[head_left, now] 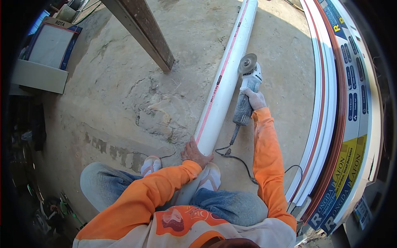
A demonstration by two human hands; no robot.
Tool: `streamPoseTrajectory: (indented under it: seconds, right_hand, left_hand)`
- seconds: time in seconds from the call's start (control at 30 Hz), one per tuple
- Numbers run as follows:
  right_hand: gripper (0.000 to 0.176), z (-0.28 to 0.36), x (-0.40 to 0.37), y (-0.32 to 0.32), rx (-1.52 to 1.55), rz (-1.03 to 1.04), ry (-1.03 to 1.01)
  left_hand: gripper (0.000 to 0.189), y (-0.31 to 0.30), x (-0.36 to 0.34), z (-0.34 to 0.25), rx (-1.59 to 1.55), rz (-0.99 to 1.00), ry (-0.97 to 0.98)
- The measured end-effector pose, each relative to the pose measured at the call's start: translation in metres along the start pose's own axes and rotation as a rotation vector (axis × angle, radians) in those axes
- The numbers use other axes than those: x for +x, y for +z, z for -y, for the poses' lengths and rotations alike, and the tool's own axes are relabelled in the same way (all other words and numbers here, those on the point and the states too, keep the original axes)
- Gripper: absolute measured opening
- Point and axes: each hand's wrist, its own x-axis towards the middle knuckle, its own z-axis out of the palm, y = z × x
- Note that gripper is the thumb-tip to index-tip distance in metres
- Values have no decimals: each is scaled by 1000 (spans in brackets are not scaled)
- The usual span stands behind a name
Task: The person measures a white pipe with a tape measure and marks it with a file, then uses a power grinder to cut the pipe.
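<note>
A long white plastic pipe (226, 82) with a red printed stripe runs from between my legs to the far top of the view. My left hand (196, 153) lies over the pipe's near part, its fingers spread across the top. In my right hand (254, 98) is an angle grinder (247, 101), gripped round its grey body. The grinder's cutting disc (247, 63) points away from me and overlaps the pipe's right edge in this view. A dark power cord (240, 159) trails from the grinder's rear across the floor.
A brown post (144, 35) stands on the rough concrete floor (111, 82) left of the pipe. Long boxes of ceiling panels (351, 136) and white strips (320, 107) line the right side. At upper left are a tile box (49, 45) and a flat pale panel (39, 76).
</note>
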Motion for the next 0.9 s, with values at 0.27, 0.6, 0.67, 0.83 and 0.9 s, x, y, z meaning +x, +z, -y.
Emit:
streamPoseTrajectory:
  seconds: [0.27, 0.6, 0.67, 0.83, 0.9]
  right_hand:
    - [41, -4, -14, 1, 70, 17, 9]
    - [39, -12, -24, 2, 70, 27, -12]
    - [40, -9, -30, 3, 66, 36, -4]
    - [40, -18, -30, 2, 34, 29, -15]
    - [40, -18, -32, 3, 35, 22, -21]
  left_hand:
    - [109, -9, -3, -6, -12, 31, -19]
    - [110, -8, -3, -5, 7, 44, -21]
    - [110, -9, -3, -6, 14, 43, -24]
    - [111, -11, -3, -5, -3, 76, -28]
    - [112, -6, -2, -4, 7, 39, -22]
